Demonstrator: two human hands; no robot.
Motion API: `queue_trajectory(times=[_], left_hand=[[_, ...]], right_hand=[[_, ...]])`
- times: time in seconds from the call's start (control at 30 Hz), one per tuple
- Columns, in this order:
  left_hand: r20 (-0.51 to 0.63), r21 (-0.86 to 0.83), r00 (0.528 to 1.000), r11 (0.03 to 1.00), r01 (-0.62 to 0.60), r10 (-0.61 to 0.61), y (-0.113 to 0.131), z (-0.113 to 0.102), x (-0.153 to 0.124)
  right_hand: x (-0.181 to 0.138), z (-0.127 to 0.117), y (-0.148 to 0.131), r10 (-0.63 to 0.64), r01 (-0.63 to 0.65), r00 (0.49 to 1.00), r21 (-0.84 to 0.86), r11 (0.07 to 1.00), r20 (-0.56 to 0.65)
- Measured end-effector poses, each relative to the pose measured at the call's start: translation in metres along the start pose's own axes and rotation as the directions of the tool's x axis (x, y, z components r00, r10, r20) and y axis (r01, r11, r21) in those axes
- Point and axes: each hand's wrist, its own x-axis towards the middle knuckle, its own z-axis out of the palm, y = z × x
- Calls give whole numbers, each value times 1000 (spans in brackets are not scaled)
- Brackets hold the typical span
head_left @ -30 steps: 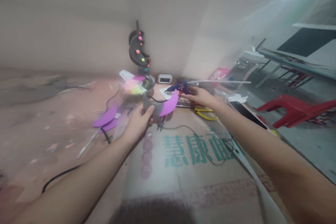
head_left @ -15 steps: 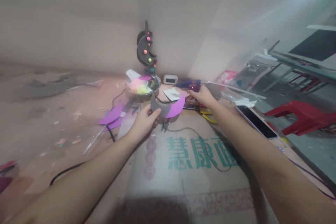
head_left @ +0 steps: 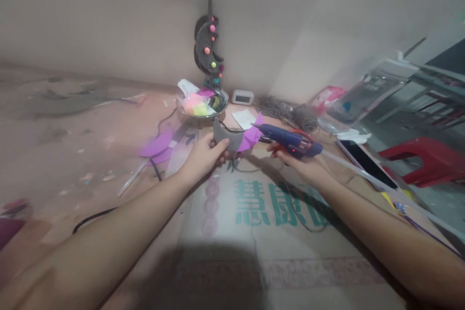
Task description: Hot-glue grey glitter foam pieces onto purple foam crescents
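Note:
My left hand (head_left: 208, 156) pinches the left end of a crescent-shaped piece (head_left: 234, 141), grey yarn on its left part and bare purple on its right. In my right hand (head_left: 296, 162) is a blue glue gun (head_left: 290, 139) with a small red light and a long clear glue stick out of its back. Its nozzle points left and is close to the purple tip of the crescent; whether they touch I cannot tell. Below the crescent, the dark tip of a tool (head_left: 231, 166) and a strand of grey yarn lie on the printed cardboard (head_left: 232, 256).
Purple cutouts (head_left: 159, 147) lie at left beside a clear glue stick (head_left: 131, 181). Behind stand a bowl (head_left: 201, 115) of coloured bits, a grey moon-shaped ornament (head_left: 208, 48) with pompoms, and a small white clock (head_left: 242, 97). Grey yarn (head_left: 305, 117), a phone (head_left: 366, 164) and a red stool (head_left: 425, 160) are at right.
My right hand has turned the glue gun and brought it right and nearer, so its nozzle is now by the crescent's purple end. My left hand keeps its hold. The view has tilted down slightly.

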Motion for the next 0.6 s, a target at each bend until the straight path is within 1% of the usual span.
queue_trajectory(times=[0.1,0.17,0.23,0.3,0.5,0.6], left_hand=[[-5,7,1000,1000,-4,4,-1,0,1],[-16,20,1000,1000,-8,8,-1,0,1],[-29,31,1000,1000,-2,3,-2,0,2],[-40,37,999,999,4,-3,-2,0,2],[-40,22,999,1000,20,-20,-2,-1,2],[-37,9,999,1000,20,-20,-3,-1,2]], right_hand=[[-11,10,4,-33,28,998,-82,996,-61],[-14,15,6,-17,14,998,-53,998,-63],[-16,19,6,15,-15,1000,1,1000,-24],[-16,21,6,38,-38,999,-1,999,20],[-15,18,16,36,-23,998,-229,973,54],[-15,16,19,25,-6,997,-235,972,77]])
